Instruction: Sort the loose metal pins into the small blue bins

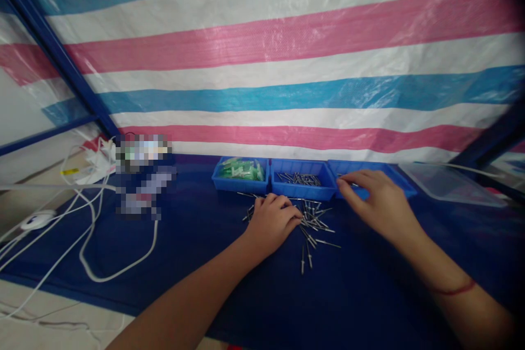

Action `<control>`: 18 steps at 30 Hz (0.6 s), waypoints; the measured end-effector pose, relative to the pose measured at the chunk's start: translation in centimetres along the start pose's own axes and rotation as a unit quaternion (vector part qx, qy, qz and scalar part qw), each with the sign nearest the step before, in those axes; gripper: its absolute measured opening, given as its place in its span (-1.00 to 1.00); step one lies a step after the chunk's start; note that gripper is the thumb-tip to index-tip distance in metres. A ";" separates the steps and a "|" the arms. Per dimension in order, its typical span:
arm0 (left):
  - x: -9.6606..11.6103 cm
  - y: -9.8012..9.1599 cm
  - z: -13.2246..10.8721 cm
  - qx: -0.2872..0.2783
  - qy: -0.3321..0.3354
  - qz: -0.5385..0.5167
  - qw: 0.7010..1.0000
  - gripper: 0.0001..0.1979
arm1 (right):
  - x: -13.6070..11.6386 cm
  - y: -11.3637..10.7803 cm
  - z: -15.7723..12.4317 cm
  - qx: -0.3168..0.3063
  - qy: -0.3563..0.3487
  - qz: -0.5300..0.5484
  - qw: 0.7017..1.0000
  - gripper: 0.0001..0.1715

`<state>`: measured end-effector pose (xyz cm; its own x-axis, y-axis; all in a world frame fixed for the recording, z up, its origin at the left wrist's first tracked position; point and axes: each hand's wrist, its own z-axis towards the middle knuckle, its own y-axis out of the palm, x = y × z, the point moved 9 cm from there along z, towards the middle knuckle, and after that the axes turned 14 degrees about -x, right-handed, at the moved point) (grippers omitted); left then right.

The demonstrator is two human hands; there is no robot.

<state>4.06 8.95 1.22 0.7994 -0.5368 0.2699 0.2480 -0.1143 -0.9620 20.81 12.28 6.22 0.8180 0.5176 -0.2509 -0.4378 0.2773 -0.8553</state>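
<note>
Metal rivets (315, 220) lie in a loose pile on the dark blue table (328, 295). My left hand (274, 221) rests on the pile's left part, fingers bent over the rivets; what its fingertips hold, if anything, is hidden. Above the front of the right blue bin (404, 185) is my right hand (375, 197), thumb and fingertips close together; anything between them is too small to make out. The middle blue bin (303, 192) holds more rivets. In the left blue bin (241, 185) is a clear bag with green and white pieces (241, 168).
A clear plastic lid or sheet (451, 183) lies at the right. White cables (92, 229) and a power strip (96, 175) spread over the left side. Behind the bins hangs a striped plastic sheet (262, 98), between blue metal posts (61, 60).
</note>
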 end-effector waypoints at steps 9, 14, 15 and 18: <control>-0.6 -1.3 0.3 0.050 -0.009 -0.110 0.993 -0.83 | -6.0 4.6 -0.7 -0.175 -0.089 0.187 0.963 -0.81; -1.1 -1.5 0.2 0.087 -0.010 -0.234 0.968 -0.85 | -4.4 5.1 -0.7 -0.135 -0.004 0.294 0.946 -0.74; -1.1 -1.5 0.1 0.093 -0.009 -0.253 0.963 -0.85 | -4.2 5.2 -0.8 -0.129 0.009 0.316 0.940 -0.73; -1.1 -1.3 0.1 0.099 -0.001 -0.295 0.950 -0.86 | -3.8 5.3 -0.9 -0.110 0.034 0.370 0.922 -0.72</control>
<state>2.92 9.78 2.16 0.4898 -0.4270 0.7601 0.7515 -0.2353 -0.6164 15.68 11.05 2.20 0.3513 0.4444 -0.8241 -0.8048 -0.3065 -0.5083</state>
